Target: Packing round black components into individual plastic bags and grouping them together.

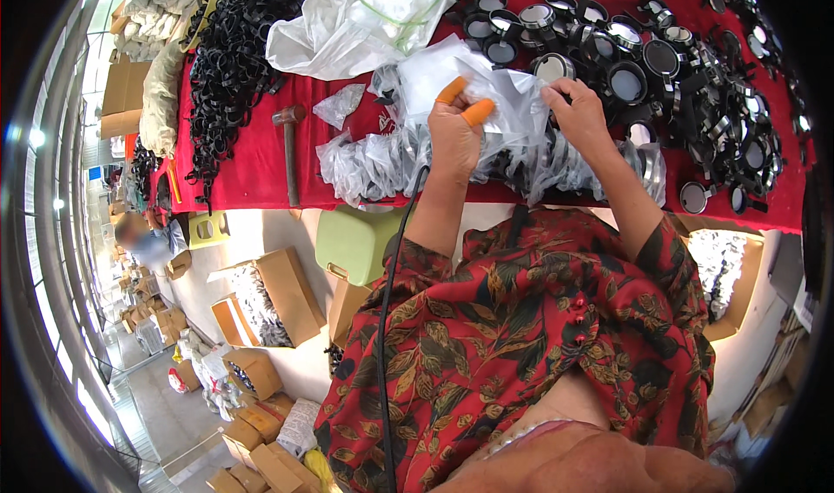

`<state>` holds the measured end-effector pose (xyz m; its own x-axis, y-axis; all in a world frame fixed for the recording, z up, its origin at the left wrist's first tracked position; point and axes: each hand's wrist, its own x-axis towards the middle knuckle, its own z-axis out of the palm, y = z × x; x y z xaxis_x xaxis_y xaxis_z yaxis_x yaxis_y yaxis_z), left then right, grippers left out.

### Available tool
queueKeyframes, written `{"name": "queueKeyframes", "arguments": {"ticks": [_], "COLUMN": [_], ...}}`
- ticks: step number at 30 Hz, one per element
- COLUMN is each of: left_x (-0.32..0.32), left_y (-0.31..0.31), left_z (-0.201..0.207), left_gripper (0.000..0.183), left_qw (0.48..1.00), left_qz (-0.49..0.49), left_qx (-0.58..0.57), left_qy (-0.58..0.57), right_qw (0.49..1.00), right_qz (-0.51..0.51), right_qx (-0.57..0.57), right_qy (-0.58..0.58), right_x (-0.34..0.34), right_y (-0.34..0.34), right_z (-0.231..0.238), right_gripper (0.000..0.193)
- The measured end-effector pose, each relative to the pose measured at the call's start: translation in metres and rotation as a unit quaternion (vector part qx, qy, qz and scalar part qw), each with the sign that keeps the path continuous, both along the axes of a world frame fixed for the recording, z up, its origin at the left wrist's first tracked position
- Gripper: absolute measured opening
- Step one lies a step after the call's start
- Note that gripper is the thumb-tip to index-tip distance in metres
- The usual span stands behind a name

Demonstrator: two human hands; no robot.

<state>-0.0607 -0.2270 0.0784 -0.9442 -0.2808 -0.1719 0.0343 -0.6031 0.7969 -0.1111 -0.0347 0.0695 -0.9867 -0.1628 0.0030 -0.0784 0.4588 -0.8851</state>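
Note:
My left hand (453, 144), with orange finger cots (465, 102) on two digits, grips a clear plastic bag (519, 102) over the red-covered table. At the bag's other side, my right hand (580, 121) pinches its edge between thumb and fingers. Other thin clear bags (434, 66) lie flat beyond my left hand. Below both hands, along the table's near edge, runs a row of filled clear bags (373, 165); their contents are mostly hidden. Round black-and-silver pieces (627, 85) with flat, shiny faces are heaped right of my right hand.
A hammer (290, 141) lies left on the red cloth (252, 167). Beyond it is a pile of black strap-like parts (228, 76). A white sack (326, 37) sits at the back. A green stool (352, 243) and open cartons (291, 297) stand below the table; a black cable (382, 354) hangs in front of me.

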Motion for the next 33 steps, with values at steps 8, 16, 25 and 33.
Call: {"name": "queueKeyframes", "arguments": {"ticks": [8,16,25,33], "left_x": [0.001,0.006,0.007,0.005], "left_y": [-0.016,-0.008,0.004,-0.012], "left_z": [-0.009,0.003,0.013,0.020], "left_gripper": [0.054,0.058,0.058,0.058], "left_qw": [0.999,0.993,0.971,0.998], "left_qz": [0.020,0.023,-0.038,-0.018], "left_qx": [-0.017,-0.105,-0.234,-0.060], "left_qy": [0.022,-0.045,0.030,-0.010], "right_qw": [0.996,0.990,0.995,0.993], "right_qz": [-0.028,-0.008,0.064,0.059], "right_qx": [0.024,-0.019,0.001,0.019], "right_qy": [0.080,0.139,0.072,0.097], "right_x": [-0.007,0.023,0.018,0.020], "right_y": [0.001,-0.011,-0.045,-0.044], "right_z": [-0.019,0.046,0.047,0.041], "right_gripper": [0.023,0.021,0.018,0.013]}}
